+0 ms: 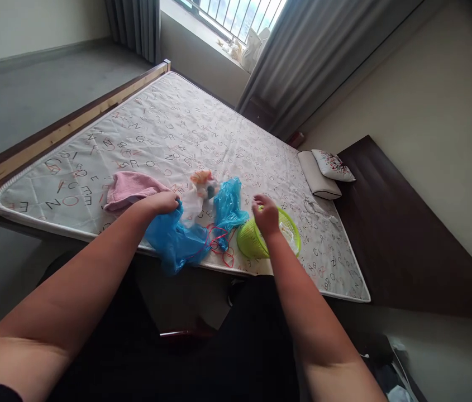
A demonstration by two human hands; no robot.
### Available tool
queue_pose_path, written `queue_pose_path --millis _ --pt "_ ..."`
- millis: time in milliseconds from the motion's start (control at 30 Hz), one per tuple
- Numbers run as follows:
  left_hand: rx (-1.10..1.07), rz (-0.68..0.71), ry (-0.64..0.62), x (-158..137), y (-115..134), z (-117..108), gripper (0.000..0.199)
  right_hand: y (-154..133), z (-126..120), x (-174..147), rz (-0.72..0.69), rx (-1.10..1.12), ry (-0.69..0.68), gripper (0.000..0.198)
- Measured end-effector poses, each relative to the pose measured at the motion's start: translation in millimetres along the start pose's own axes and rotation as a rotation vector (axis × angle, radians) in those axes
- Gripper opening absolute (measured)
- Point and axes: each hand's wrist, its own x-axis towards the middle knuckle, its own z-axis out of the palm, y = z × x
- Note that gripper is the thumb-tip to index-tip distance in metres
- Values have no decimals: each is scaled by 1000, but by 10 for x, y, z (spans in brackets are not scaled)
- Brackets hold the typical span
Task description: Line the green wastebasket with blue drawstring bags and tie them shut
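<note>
Left hand (171, 202) clutches blue bag (176, 240), right hand (266, 215) well apart

Thin, crinkly, pretty glossy plastic is seen on the nearer blue bag (177, 240) and the farther blue bag (228, 202), while stiffer, holey plastic is used for the green basket (249, 241). The pink cloth (133, 187) looks kinda fuzzy and matt, the mattress (196, 125) is covered in quilted fabric, and the headboard (382, 218) seems finished in smooth wood.

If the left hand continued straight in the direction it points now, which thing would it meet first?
Most likely the orange-and-white bundle, which appears blurred just beyond the left hand. Depth is unclear from this single view, so the hand might pass above it.
</note>
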Motion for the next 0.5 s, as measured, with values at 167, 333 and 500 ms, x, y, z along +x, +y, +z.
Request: queue_pose_path --millis 167,333,500 --pt "-25 15 -21 -22 9 75 4 838 -466 -377 252 -479 -218 59" --pt "37 29 -31 13 19 168 13 1042 -494 -537 415 -528 -385 49" --pt "164 17 -90 105 -12 223 38 744 -1066 -166 431 -580 -327 43"
